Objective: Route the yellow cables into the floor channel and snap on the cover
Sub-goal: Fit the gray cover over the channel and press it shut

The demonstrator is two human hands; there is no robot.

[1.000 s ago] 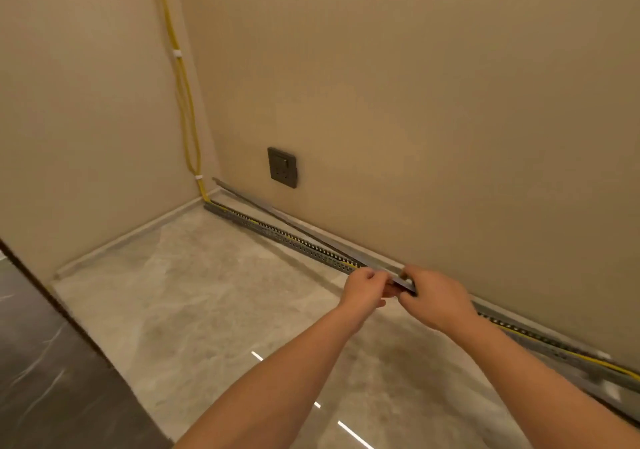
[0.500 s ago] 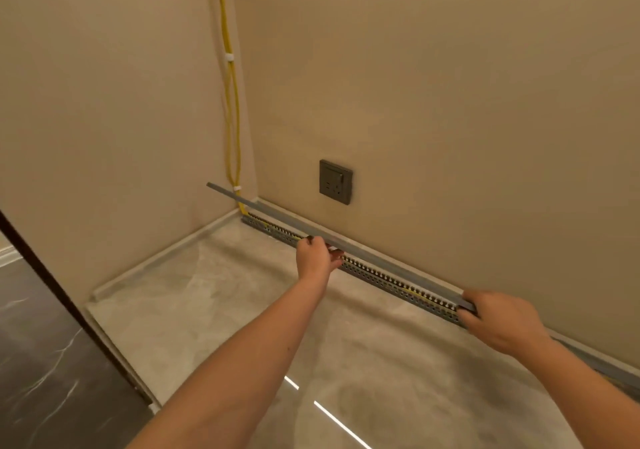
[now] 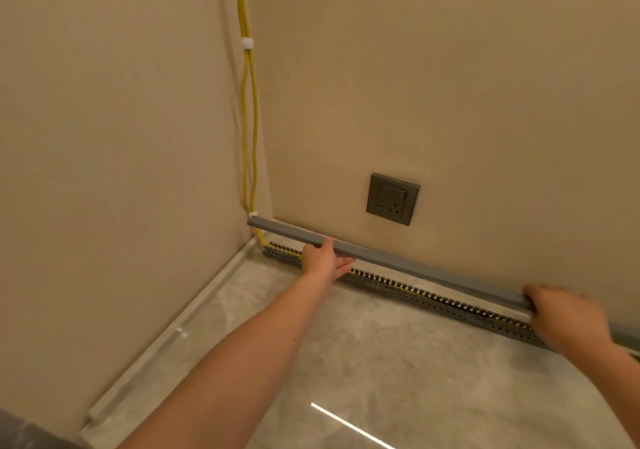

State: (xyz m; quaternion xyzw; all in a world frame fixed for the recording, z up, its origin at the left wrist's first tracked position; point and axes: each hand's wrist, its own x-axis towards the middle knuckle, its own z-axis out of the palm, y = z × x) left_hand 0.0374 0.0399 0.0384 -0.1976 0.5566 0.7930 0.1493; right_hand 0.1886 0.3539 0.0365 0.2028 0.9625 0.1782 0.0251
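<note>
A long grey cover strip [image 3: 415, 268] hangs a little above the slotted grey floor channel [image 3: 433, 301], which runs along the base of the right wall. Yellow cables [image 3: 250, 119] drop down the room corner, held by white clips, and lie inside the channel. My left hand [image 3: 323, 259] supports the cover from below near its left end, thumb on top, fingers loosely extended. My right hand [image 3: 568, 317] grips the cover further right. The cover's left end sits close to the corner.
A dark wall socket [image 3: 392, 199] sits above the channel. A pale skirting [image 3: 166, 337] lines the left wall. The floor is glossy grey marble [image 3: 381, 379], with a darker floor patch [image 3: 20, 434] at the bottom left.
My hands have spread apart along the cover. The cover has shifted towards the wall and now lies parallel above the channel, its left end nearer the corner.
</note>
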